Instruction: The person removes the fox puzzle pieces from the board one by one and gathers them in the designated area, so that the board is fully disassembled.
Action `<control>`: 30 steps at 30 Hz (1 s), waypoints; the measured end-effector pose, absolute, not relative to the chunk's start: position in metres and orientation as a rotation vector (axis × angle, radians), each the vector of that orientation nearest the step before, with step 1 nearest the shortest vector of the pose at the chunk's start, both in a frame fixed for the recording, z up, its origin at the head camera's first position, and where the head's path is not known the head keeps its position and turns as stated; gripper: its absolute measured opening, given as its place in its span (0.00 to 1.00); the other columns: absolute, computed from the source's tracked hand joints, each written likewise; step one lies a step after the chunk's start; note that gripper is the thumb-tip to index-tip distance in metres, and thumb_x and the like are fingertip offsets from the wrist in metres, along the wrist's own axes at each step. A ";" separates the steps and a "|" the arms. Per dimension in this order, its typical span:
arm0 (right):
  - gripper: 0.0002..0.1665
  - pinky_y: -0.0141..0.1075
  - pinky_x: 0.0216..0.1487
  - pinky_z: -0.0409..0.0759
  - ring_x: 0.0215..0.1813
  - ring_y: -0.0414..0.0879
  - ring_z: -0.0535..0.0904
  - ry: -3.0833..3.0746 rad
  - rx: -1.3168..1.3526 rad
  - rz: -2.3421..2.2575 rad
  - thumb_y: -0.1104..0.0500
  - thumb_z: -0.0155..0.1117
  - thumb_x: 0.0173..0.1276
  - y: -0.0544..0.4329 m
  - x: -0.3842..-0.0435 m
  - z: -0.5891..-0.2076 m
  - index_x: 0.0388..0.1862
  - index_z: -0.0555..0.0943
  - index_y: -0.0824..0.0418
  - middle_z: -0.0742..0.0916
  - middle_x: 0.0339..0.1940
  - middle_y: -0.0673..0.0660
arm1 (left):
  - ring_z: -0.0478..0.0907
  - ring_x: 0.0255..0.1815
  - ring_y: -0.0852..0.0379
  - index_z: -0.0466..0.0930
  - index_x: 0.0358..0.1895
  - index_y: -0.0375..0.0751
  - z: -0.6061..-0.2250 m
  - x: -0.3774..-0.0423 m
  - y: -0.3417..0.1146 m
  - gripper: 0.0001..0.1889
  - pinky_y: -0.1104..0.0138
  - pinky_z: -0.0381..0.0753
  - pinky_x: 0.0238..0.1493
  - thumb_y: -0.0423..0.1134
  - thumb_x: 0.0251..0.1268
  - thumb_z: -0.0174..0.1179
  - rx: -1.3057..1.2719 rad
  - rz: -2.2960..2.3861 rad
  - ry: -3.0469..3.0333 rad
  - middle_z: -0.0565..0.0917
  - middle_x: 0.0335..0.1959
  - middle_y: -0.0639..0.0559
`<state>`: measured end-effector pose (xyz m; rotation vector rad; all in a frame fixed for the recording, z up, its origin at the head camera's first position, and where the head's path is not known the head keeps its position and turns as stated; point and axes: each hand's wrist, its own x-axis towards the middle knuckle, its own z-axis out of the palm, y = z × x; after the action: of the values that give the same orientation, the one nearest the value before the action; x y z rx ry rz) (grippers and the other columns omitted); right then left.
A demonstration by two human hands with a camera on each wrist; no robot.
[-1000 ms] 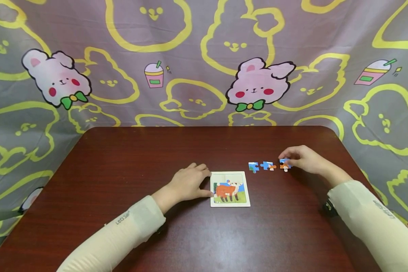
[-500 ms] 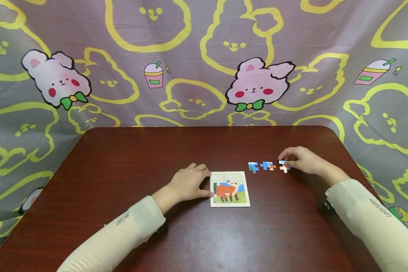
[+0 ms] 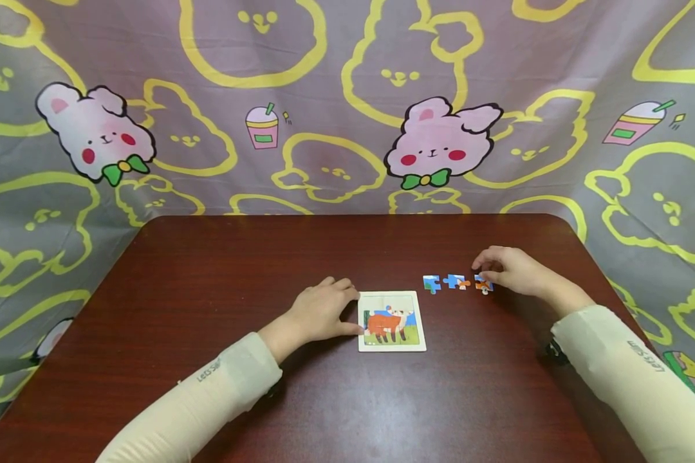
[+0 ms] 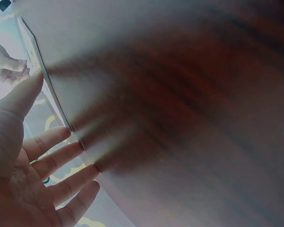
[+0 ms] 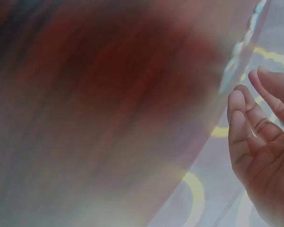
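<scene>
On a dark reddish-brown wooden table (image 3: 237,257) lies the square, white-rimmed puzzle frame (image 3: 392,348) with a red animal picture. The left hand (image 3: 323,312) is spread at the frame's left edge, thumb touching it. Beyond the frame and to its right, the right hand (image 3: 515,273) appears to pinch the blue-and-orange jigsaw piece (image 3: 483,285), farthest of three from the frame. Best grip its edges lightly, tabs free, and keep the frame steady.
</scene>
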<state>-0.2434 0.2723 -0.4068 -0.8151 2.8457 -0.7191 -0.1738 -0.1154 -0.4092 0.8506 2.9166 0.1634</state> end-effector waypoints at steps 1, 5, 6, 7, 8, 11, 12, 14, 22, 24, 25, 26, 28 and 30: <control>0.10 0.37 0.39 0.77 0.37 0.42 0.78 2.846 -0.820 -0.719 0.68 0.67 0.64 0.269 -0.243 -0.405 0.45 0.84 0.63 0.87 0.39 0.55 | 0.75 0.53 0.52 0.81 0.60 0.50 -0.409 -0.174 -0.115 0.33 0.54 0.83 0.42 0.64 0.53 0.70 0.850 0.164 2.916 0.80 0.57 0.56; 0.10 0.37 0.40 0.77 0.38 0.44 0.78 2.819 -0.839 -0.738 0.67 0.66 0.66 0.252 -0.240 -0.400 0.46 0.84 0.63 0.87 0.42 0.55 | 0.76 0.54 0.52 0.81 0.59 0.50 -0.409 -0.174 -0.115 0.33 0.54 0.83 0.42 0.64 0.53 0.70 0.846 0.161 2.915 0.80 0.57 0.55; 0.10 0.36 0.39 0.77 0.38 0.44 0.77 2.808 -0.848 -0.740 0.67 0.66 0.66 0.246 -0.240 -0.399 0.46 0.84 0.63 0.86 0.42 0.55 | 0.76 0.54 0.52 0.81 0.59 0.50 -0.409 -0.174 -0.115 0.33 0.54 0.83 0.42 0.64 0.53 0.70 0.845 0.161 2.913 0.80 0.57 0.55; 0.10 0.36 0.39 0.77 0.37 0.44 0.77 2.795 -0.857 -0.744 0.67 0.66 0.66 0.241 -0.239 -0.398 0.46 0.84 0.62 0.86 0.41 0.55 | 0.76 0.53 0.52 0.81 0.59 0.50 -0.409 -0.174 -0.115 0.33 0.54 0.83 0.42 0.64 0.53 0.70 0.844 0.160 2.912 0.80 0.56 0.55; 0.10 0.36 0.39 0.77 0.37 0.44 0.77 2.780 -0.871 -0.749 0.67 0.66 0.66 0.235 -0.238 -0.397 0.46 0.84 0.62 0.86 0.41 0.55 | 0.76 0.53 0.52 0.81 0.59 0.50 -0.409 -0.174 -0.115 0.33 0.54 0.83 0.42 0.64 0.53 0.70 0.843 0.158 2.911 0.80 0.56 0.55; 0.09 0.36 0.40 0.78 0.38 0.43 0.77 2.736 -0.936 -0.754 0.67 0.66 0.66 0.217 -0.237 -0.397 0.45 0.85 0.62 0.86 0.40 0.54 | 0.76 0.53 0.52 0.81 0.59 0.50 -0.410 -0.174 -0.115 0.33 0.55 0.82 0.42 0.64 0.52 0.70 0.843 0.157 2.911 0.80 0.56 0.56; 0.08 0.37 0.40 0.79 0.38 0.43 0.77 2.719 -0.957 -0.757 0.67 0.66 0.66 0.211 -0.237 -0.397 0.44 0.85 0.62 0.86 0.40 0.54 | 0.76 0.53 0.52 0.81 0.59 0.50 -0.410 -0.174 -0.114 0.33 0.55 0.82 0.42 0.64 0.52 0.70 0.844 0.158 2.911 0.80 0.56 0.56; 0.08 0.38 0.42 0.79 0.39 0.43 0.78 2.688 -1.008 -0.753 0.67 0.66 0.66 0.200 -0.236 -0.398 0.44 0.85 0.62 0.86 0.39 0.53 | 0.76 0.52 0.52 0.81 0.59 0.50 -0.411 -0.174 -0.114 0.33 0.55 0.82 0.42 0.64 0.52 0.70 0.848 0.158 2.914 0.80 0.56 0.56; 0.09 0.37 0.42 0.78 0.38 0.40 0.76 2.547 -1.108 -0.768 0.64 0.67 0.66 0.160 -0.228 -0.397 0.45 0.85 0.60 0.84 0.34 0.48 | 0.76 0.52 0.52 0.81 0.59 0.49 -0.409 -0.174 -0.114 0.33 0.55 0.83 0.42 0.63 0.52 0.70 0.850 0.172 2.916 0.80 0.56 0.55; 0.09 0.34 0.41 0.77 0.38 0.40 0.76 2.501 -1.123 -0.777 0.64 0.67 0.66 0.152 -0.225 -0.395 0.45 0.85 0.60 0.84 0.34 0.48 | 0.76 0.52 0.52 0.81 0.59 0.48 -0.409 -0.174 -0.114 0.33 0.55 0.83 0.43 0.63 0.52 0.70 0.848 0.176 2.916 0.80 0.56 0.55; 0.09 0.33 0.41 0.77 0.37 0.39 0.76 2.481 -1.137 -0.780 0.64 0.67 0.66 0.148 -0.224 -0.395 0.45 0.85 0.60 0.84 0.34 0.49 | 0.76 0.52 0.52 0.81 0.59 0.48 -0.408 -0.174 -0.114 0.33 0.55 0.83 0.42 0.63 0.52 0.70 0.849 0.177 2.918 0.81 0.56 0.55; 0.09 0.32 0.40 0.76 0.37 0.39 0.76 2.465 -1.146 -0.778 0.64 0.67 0.66 0.144 -0.223 -0.395 0.45 0.85 0.60 0.84 0.34 0.49 | 0.76 0.52 0.52 0.81 0.59 0.48 -0.408 -0.174 -0.114 0.33 0.55 0.83 0.42 0.63 0.52 0.70 0.849 0.177 2.917 0.80 0.56 0.55; 0.09 0.31 0.37 0.76 0.35 0.38 0.76 2.429 -1.172 -0.779 0.64 0.67 0.66 0.138 -0.222 -0.395 0.46 0.85 0.61 0.84 0.34 0.49 | 0.76 0.52 0.52 0.81 0.59 0.48 -0.409 -0.174 -0.114 0.33 0.56 0.83 0.42 0.63 0.53 0.70 0.850 0.179 2.916 0.81 0.56 0.55; 0.09 0.30 0.36 0.76 0.34 0.37 0.76 2.402 -1.189 -0.771 0.64 0.68 0.66 0.132 -0.220 -0.396 0.46 0.85 0.61 0.84 0.33 0.50 | 0.76 0.52 0.53 0.81 0.59 0.48 -0.409 -0.174 -0.115 0.34 0.56 0.83 0.42 0.64 0.52 0.70 0.851 0.178 2.915 0.81 0.55 0.55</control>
<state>-0.2202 0.1315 -0.3955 -1.1889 2.4023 -0.7706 -0.1743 -0.1146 -0.4090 0.8510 2.9153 0.1780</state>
